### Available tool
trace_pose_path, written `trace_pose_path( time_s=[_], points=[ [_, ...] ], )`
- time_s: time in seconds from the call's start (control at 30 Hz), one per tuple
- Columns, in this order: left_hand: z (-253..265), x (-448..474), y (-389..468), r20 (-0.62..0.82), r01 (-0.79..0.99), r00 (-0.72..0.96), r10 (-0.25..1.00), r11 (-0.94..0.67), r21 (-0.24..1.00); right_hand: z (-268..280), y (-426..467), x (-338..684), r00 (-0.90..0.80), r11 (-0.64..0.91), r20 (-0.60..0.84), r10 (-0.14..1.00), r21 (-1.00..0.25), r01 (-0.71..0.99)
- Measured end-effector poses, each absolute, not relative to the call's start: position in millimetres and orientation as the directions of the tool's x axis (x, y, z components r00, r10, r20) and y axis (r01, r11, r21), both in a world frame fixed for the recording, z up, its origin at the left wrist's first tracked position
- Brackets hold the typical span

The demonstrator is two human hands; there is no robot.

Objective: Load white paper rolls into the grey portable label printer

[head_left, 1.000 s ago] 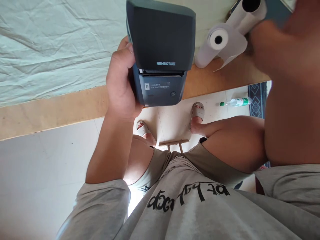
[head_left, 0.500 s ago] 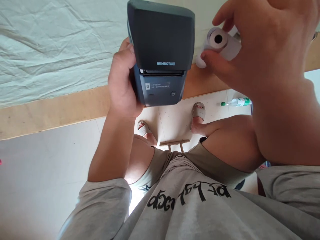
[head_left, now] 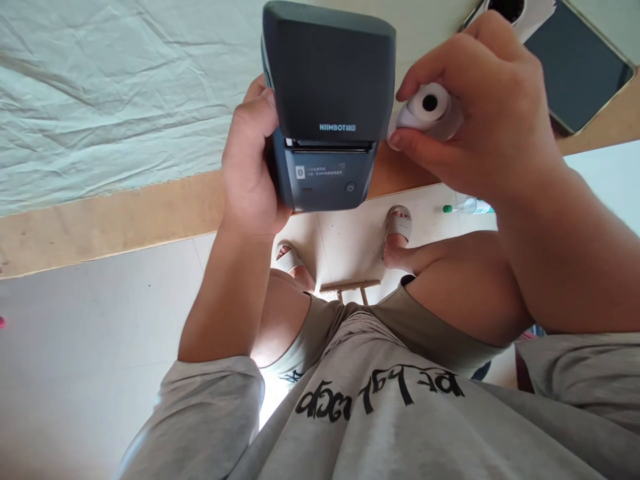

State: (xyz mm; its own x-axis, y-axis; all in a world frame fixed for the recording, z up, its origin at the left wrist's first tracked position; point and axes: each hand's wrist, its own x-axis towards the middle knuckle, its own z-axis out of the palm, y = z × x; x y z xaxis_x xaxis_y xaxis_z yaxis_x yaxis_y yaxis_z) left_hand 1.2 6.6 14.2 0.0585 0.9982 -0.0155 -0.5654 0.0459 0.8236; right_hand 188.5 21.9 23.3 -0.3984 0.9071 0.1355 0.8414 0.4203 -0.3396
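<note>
A dark blue-grey label printer (head_left: 330, 73), marked NIIMBOT, is in my left hand (head_left: 250, 160). My fingers and thumb wrap round its left side; its lid is down, with a slot across the middle and a power button at lower right. Just to the right of the printer, my right hand (head_left: 500, 113) grips a small white label roll (head_left: 417, 115) between thumb and fingers. The roll's round end with a dark core hole faces me. Part of the roll is hidden by my fingers.
At the upper right, a dark-screened smartphone (head_left: 583, 73) lies on the table near another white paper roll (head_left: 533, 20). A wrinkled pale cloth (head_left: 115, 100) covers the table's left side, behind its wooden edge (head_left: 125, 213). A plastic bottle (head_left: 467, 208) lies on the floor.
My right hand has come down and left with the label roll, closing in on the printer. The smartphone has come into sight. The printer has shifted slightly right.
</note>
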Motion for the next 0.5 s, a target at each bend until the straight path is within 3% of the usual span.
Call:
trace_pose_path(
  time_s=[0.17,0.37,0.43,0.5],
  points=[
    [15,3,6,-0.017,-0.566,0.051,0.999,0.043,0.823,20,18,186,-0.416,0.423,0.114,0.902,-0.423,0.801],
    [15,2,7,-0.029,-0.553,0.062,0.998,0.058,0.831,12,21,186,-0.471,0.473,0.107,0.875,-0.389,0.791],
    [14,1,7,-0.031,-0.567,0.069,0.997,0.065,0.821,14,21,188,-0.431,0.441,0.14,0.891,-0.482,0.757],
    [14,1,6,-0.021,-0.585,0.056,0.998,0.049,0.809,21,20,191,-0.348,0.412,0.234,0.908,-0.654,0.634]
  ],
)
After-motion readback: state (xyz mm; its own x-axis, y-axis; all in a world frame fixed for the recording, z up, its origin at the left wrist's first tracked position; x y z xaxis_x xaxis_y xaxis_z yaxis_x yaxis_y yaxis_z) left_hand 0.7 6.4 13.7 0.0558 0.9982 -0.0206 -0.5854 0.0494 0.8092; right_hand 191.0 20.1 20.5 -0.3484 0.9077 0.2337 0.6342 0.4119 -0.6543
